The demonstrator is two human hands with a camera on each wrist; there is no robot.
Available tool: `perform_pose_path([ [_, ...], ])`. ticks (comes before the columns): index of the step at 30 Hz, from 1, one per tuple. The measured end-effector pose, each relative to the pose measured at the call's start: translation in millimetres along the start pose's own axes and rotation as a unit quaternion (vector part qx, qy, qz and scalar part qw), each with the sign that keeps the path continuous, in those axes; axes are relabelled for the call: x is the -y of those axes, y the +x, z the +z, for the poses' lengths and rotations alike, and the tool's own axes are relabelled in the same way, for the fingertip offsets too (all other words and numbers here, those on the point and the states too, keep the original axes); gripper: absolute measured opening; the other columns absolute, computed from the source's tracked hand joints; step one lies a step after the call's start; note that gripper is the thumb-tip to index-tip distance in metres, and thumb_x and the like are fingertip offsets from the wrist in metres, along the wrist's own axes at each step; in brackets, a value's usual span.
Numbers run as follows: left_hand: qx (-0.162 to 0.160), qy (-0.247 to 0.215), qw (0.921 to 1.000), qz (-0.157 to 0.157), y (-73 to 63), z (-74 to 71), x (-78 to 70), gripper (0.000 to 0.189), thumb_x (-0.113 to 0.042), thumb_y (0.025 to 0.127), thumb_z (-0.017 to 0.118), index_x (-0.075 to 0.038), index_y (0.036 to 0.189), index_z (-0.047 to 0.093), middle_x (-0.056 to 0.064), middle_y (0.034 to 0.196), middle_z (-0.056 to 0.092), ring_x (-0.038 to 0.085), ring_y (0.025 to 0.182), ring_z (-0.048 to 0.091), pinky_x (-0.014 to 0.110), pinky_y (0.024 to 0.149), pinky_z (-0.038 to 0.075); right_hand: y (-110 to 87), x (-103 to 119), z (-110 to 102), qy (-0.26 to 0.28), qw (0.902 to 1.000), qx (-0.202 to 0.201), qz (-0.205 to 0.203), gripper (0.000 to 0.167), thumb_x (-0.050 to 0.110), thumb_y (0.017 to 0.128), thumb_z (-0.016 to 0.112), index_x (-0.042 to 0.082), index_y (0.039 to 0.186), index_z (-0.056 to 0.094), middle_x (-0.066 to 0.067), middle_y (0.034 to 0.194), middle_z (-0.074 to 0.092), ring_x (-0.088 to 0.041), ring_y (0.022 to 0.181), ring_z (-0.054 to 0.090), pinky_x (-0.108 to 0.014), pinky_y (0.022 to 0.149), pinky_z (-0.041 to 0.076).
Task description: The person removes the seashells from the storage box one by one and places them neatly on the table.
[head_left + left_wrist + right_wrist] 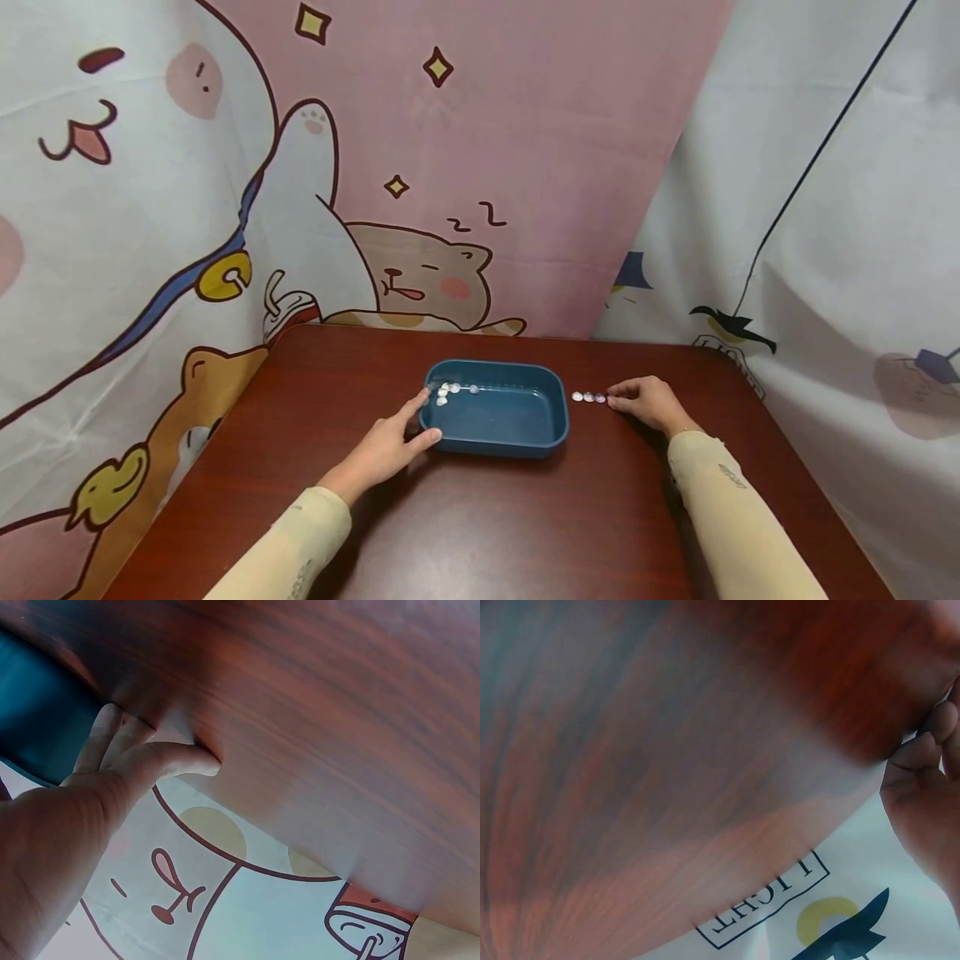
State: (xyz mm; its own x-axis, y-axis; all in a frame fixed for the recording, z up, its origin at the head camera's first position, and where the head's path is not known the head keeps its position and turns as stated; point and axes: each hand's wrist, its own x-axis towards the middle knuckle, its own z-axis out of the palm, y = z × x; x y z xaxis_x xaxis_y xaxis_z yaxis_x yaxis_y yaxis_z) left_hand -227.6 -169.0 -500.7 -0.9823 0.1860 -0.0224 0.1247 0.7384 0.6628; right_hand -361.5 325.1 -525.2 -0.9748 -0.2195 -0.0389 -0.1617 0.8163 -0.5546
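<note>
- The left hand lies with fingers loosely extended and thumb spread, touching the left end of the blue tray.
- The right hand has thumb and fingertips drawn together; whether they pinch a piece, I cannot tell.
- A row of small shiny pieces lies on the table, between tray and right fingertips, its right end just beside them.
- Loose pieces sit inside the tray, near the left fingers.

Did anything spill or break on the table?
Nothing stands out as spilled or broken. The blue bin sits upright, with small shiny pieces mostly toward its left end. The pieces outside it make a neat row on the table, so they look placed, not dropped.
</note>
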Motion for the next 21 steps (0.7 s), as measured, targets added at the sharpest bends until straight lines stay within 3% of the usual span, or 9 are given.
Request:
perform_pose_path([
  [10,-0.004,0.002,1.0,0.003,-2.8,-0.2,2.6,0.084,-0.054,0.103,0.067,-0.024,0.171,0.029,0.014,0.133,0.073,0.025,0.115,0.071,0.055,0.106,0.055,0.1,7.2,-1.0,0.009,0.9998,0.007,0.013,0.033,0.029,0.1,0.079,0.007,0.125,0.079,-0.017,0.123,0.076,-0.029,0.104,0.066,-0.05,0.094,0.056],
  [21,0.002,0.003,1.0,0.007,-2.6,-1.3,-1.8,0.085,-0.055,0.102,0.067,-0.022,0.171,0.03,0.015,0.134,0.073,0.026,0.117,0.072,0.055,0.107,0.054,-2.1,6.0,-2.4,0.008,0.9995,0.011,0.029,0.036,0.028,0.099,0.079,0.008,0.129,0.077,-0.011,0.112,0.076,-0.023,0.095,0.062,-0.039,0.087,0.052],
])
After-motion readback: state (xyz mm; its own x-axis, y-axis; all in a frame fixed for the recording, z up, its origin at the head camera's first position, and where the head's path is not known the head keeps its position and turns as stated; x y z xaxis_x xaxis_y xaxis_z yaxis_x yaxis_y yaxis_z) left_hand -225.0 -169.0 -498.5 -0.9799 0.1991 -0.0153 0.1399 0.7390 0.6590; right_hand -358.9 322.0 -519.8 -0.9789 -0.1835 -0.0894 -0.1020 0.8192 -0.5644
